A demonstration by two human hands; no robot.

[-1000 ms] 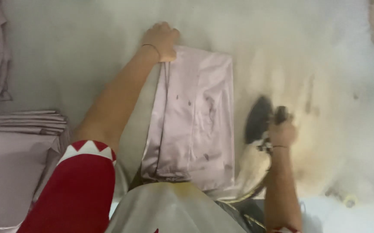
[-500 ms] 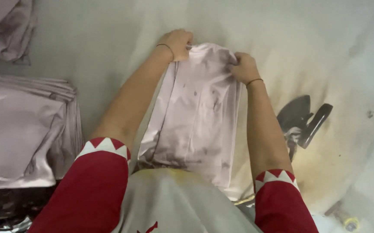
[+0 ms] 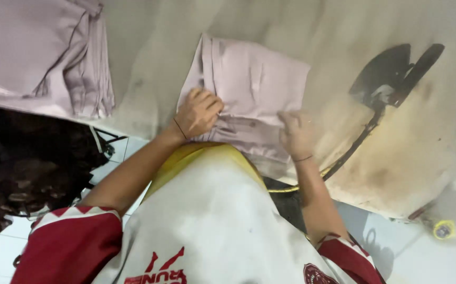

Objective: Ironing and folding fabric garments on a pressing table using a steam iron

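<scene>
Pink folded cloth (image 3: 249, 89) lies on the stained pad (image 3: 396, 158); my left hand (image 3: 199, 113) grips its near edge, my right hand (image 3: 296, 134) presses flat. Iron (image 3: 388, 73) rests to the right, pink stack (image 3: 38, 52) far left.

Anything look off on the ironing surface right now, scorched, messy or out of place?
The pad is stained yellow-brown around the iron, like scorching. The iron lies on it near the garment, with its cord trailing off the edge. Both hands rest on the garment, clear of the iron.
</scene>
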